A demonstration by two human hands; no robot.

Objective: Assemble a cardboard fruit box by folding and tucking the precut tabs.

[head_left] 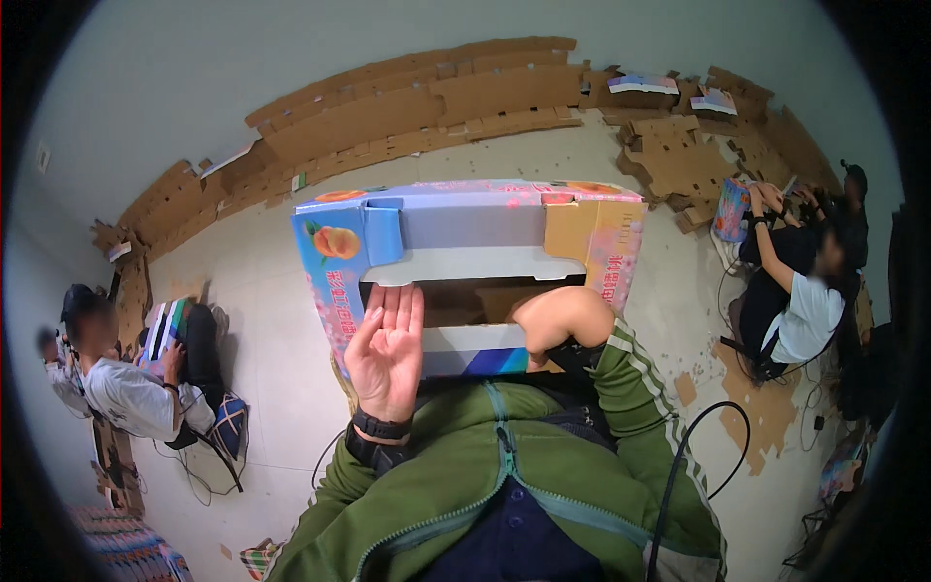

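While our left hand (386, 357) lies open, right hand (567, 318) curled, grip unclear, the rectangular blue-and-pink cardboard box (473, 231) looks light, stiff, best held by its sides.

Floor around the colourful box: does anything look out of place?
Yes: ragged brown cardboard lies on the pale floor, right of the box, near a seated co-worker, with a small scrap nearby. Its uneven shape looks like torn waste.

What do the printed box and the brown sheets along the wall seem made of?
Printed box: probably cardboard with a smooth, faintly glossy finish, judging by its folded flaps and creased edges. Brown sheets: likely bare, matte cardboard, given their notched edges and slots; corrugation unclear.
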